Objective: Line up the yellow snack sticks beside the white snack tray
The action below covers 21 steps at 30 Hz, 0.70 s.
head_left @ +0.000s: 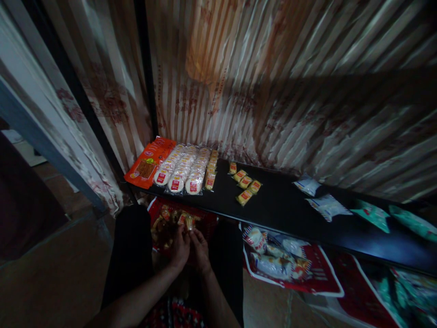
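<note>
Small gold-and-orange plastic-wrapped packet [189, 223], there at the fingertips over a red bag [206, 215] heaped with uncountable others! Both grips, left hand [180, 246] and right hand [200, 248], pinch it, barely parted; its long axis I can't tell. Ahead and rightward, nearer the right hand, on the narrow black shelf [273, 196]: five loose gold packets [245, 182]; leftward, three rows of white round wrapped biscuits [184, 168], one flat orange pouch [148, 164].
</note>
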Available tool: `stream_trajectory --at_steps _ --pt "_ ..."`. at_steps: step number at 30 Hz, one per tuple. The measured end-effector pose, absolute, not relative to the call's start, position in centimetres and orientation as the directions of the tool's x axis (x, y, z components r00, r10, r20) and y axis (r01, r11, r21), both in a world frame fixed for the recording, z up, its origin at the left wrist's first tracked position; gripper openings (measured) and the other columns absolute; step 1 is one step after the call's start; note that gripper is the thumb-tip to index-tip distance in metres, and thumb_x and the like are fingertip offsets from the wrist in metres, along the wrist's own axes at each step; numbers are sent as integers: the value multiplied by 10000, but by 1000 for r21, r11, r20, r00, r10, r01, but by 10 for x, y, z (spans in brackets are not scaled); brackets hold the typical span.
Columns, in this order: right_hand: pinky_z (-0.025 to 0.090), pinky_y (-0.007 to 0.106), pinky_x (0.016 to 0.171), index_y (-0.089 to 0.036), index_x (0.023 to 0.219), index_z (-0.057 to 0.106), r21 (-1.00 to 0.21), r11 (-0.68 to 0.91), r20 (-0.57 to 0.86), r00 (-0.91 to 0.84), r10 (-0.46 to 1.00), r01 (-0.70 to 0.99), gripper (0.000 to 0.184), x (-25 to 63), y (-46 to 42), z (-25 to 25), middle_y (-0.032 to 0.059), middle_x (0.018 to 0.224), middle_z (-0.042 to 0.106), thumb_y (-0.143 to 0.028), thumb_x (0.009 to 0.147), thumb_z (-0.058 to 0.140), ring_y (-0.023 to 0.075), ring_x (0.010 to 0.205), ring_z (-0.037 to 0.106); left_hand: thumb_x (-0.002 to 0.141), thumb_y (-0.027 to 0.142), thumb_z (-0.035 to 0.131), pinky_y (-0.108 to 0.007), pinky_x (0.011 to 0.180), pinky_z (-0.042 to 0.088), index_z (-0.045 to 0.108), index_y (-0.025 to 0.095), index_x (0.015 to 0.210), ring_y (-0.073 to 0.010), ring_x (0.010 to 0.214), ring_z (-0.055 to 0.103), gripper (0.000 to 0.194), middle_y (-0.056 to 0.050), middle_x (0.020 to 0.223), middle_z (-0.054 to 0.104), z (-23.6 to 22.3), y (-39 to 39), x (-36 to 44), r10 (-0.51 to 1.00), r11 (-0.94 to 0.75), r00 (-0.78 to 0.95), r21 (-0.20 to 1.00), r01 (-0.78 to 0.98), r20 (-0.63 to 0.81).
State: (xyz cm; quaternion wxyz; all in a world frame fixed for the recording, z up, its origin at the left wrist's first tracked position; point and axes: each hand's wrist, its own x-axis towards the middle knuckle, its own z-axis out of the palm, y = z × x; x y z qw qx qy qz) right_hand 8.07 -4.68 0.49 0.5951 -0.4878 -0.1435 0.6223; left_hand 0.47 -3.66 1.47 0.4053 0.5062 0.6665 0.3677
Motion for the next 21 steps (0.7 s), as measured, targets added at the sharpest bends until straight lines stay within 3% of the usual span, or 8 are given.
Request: stream_trajectory --at_steps 10,21 --pt "483 281 758 -199 940 658 -774 -243 -443 225 868 -585 470 82 -47 2 24 872 722 -446 557 775 172 805 650 801 155 426 -355 998 416 518 147 1136 -180 1106 566 348 -119 1180 609 15 -39 7 986 116 -159 918 380 -59" --pt "434 347 941 -208 1088 645 -942 -138 -259 403 878 -305 536 86 -49 -3 69 1128 670 -498 639 692 241 1067 594 792 179 388 -387 992 427 560 141 1116 -204 1114 560 369 -124 1157 624 11 -43 10 993 44 -120 900 433 10"
